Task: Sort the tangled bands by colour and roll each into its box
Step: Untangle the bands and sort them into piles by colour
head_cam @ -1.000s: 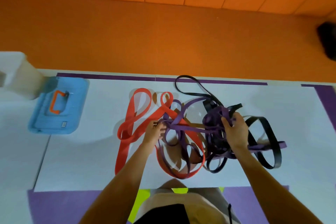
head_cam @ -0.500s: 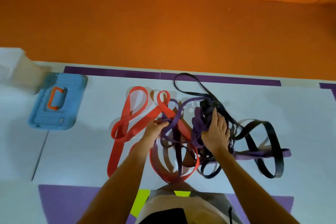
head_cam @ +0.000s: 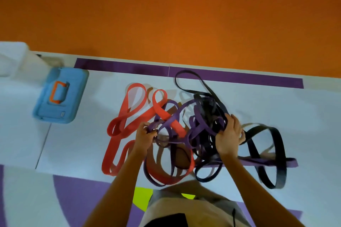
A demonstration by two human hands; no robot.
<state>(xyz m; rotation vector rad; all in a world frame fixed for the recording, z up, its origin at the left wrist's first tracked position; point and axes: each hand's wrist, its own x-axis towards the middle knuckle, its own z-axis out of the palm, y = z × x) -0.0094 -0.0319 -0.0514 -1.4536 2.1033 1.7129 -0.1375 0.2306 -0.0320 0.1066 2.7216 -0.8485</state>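
Left hand and right hand both clenched.

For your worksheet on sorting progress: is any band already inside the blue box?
No. The blue box sits shut and apart at the left, while the red, purple and black bands lie tangled on the floor.

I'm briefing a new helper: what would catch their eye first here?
A tangle of red bands, purple bands and black bands lies mid-floor. The left hand and right hand grip its middle. A blue box sits far left.
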